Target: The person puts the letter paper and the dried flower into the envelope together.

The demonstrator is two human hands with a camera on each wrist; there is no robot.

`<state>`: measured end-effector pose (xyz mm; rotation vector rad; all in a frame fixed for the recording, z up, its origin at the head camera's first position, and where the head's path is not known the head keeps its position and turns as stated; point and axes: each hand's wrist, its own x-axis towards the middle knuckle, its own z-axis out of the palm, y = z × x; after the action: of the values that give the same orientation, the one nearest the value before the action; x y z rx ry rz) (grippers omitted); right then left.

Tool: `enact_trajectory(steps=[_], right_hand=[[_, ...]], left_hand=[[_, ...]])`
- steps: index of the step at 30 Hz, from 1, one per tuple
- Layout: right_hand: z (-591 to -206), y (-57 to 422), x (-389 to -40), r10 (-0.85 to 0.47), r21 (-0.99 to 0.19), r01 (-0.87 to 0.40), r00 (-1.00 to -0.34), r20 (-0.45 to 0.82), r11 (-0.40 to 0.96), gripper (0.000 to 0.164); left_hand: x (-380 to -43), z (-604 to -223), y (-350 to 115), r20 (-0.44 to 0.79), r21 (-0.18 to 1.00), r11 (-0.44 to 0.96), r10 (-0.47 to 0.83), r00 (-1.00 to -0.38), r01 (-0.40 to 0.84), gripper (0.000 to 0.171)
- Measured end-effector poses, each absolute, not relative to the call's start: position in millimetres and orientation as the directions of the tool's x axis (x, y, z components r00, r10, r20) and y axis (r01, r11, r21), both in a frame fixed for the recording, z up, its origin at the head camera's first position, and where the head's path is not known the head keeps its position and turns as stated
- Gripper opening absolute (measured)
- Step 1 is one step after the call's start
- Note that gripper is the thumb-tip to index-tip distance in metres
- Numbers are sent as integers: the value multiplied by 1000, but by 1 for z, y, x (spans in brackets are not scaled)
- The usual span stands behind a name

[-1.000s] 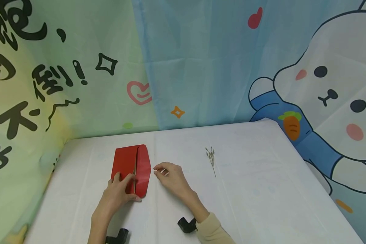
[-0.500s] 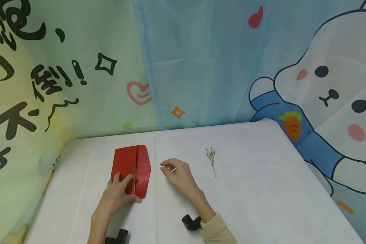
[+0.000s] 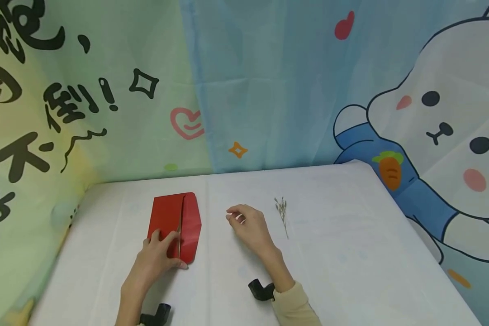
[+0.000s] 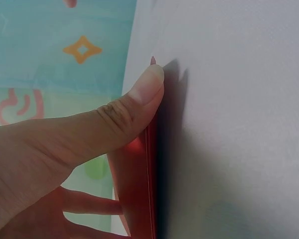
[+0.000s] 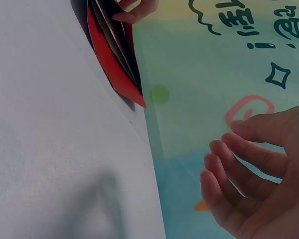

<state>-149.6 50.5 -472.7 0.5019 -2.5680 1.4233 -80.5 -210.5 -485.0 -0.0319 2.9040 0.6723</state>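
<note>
Two bare hands are over a table with a white cover (image 3: 350, 253), and a red paper envelope (image 3: 164, 213) lies flat on its left half, its flap (image 3: 193, 226) spread out toward the right. The left hand (image 3: 154, 256) grips the envelope at its near edge, the thumb against that edge beside the mouth and the other fingers bent over the red front. In the right wrist view the mouth gapes a little, with pale layers showing inside. The right hand (image 3: 250, 228) hangs above the cover between the envelope and a small dried flower sprig (image 3: 282, 212), touching neither; its fingers are loosely curled, thumb and forefinger tips near each other, and they hold nothing. The sprig lies just beyond that hand, stem toward the person. A beige sleeve (image 3: 296, 305) covers the right forearm. Behind the table hangs a printed curtain (image 3: 264, 90) with a cartoon rabbit (image 3: 452, 108).
</note>
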Motion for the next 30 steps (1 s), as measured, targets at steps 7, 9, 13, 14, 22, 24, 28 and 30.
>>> enact_trajectory(steps=[7, 9, 13, 14, 22, 24, 28, 30], right_hand=[[-476, 47, -152, -229, -765, -381, -924, 305, 519, 12], [-475, 50, -153, -214, -760, -379, -925, 313, 528, 12], [-473, 59, -157, -178, -761, -344, -939, 296, 550, 11], [-473, 62, -158, -170, -763, -334, -942, 289, 554, 11], [-471, 82, -169, -107, -742, -290, -952, 286, 604, 11], [-472, 86, -171, -93, -735, -286, -952, 293, 615, 11], [-473, 93, -171, -72, -731, -260, -958, 279, 631, 11], [-475, 96, -170, -47, -725, -223, -966, 255, 652, 12]], left_hand=[[-84, -482, -211, -146, 405, 913, 19, -989, -42, 71], [-85, -483, -211, -144, 402, 915, 21, -989, -39, 71], [-85, -486, -211, -150, 408, 912, 14, -989, -49, 71], [-84, -487, -211, -151, 410, 911, 11, -988, -53, 71], [-88, -487, -210, -159, 408, 911, 15, -987, -52, 72], [-88, -487, -210, -155, 410, 911, 17, -988, -49, 72], [-86, -487, -209, -161, 406, 912, 14, -987, -54, 72], [-85, -489, -209, -168, 401, 914, 7, -986, -62, 72]])
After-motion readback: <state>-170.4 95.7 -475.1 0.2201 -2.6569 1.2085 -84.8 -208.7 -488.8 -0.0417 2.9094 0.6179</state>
